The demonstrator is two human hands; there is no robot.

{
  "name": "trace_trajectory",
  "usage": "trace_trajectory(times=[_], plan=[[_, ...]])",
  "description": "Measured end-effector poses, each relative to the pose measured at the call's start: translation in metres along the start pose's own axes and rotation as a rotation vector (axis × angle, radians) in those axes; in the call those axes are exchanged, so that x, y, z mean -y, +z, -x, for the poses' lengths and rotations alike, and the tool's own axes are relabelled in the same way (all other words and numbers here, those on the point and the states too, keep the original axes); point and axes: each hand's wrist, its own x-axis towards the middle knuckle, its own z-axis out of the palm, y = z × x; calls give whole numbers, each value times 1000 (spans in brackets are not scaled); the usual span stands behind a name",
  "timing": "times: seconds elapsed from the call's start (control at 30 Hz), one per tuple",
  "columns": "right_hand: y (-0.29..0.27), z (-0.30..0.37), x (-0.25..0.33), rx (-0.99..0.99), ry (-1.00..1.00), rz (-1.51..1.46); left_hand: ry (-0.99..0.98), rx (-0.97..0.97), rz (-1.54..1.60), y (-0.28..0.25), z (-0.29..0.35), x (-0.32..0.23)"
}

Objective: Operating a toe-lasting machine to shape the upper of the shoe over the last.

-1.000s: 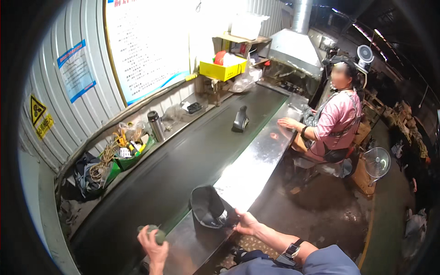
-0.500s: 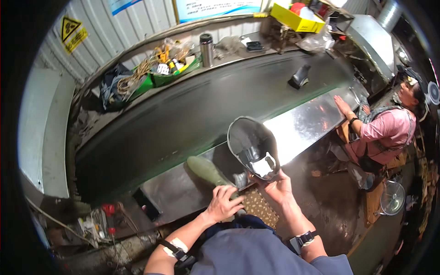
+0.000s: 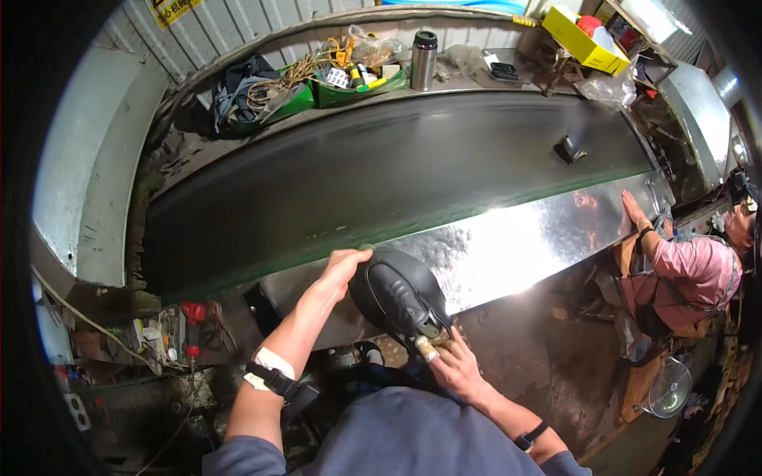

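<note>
A black shoe upper point(image 3: 394, 290) is held in front of me over the near edge of the shiny metal ledge point(image 3: 452, 246). Its toe part points away and its opening faces my body. My left hand point(image 3: 343, 268) is closed on the far left edge of the upper, thumb along the rim. At the near end, my right hand point(image 3: 452, 362) pinches the opening's edge; one finger is wrapped in tape. A green shoe last point(image 3: 429, 329) shows as a small patch inside the opening; the upper hides its remainder.
Beyond the ledge runs a dark belt point(image 3: 333, 182) carrying a small black shoe part point(image 3: 569, 149). Green bins point(image 3: 349, 96) and a steel flask point(image 3: 423, 62) stand behind it. A co-worker in pink point(image 3: 689, 274) sits right, one hand on the ledge. A red-handled tool point(image 3: 193, 313) lies left.
The green last has left the ledge and now shows inside the upper. The upper has been turned and moved left and nearer. My left hand has gone up to its far edge.
</note>
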Motion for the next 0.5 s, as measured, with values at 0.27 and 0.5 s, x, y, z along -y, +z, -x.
trace_trajectory(times=[0.27, 0.5], plan=[[66, -16, -41, -229, 216, -295, 387, -574, -645, 22, -42, 21], [41, 23, -46, -23, 379, -452, 120, -410, -534, 29, -12, 40]])
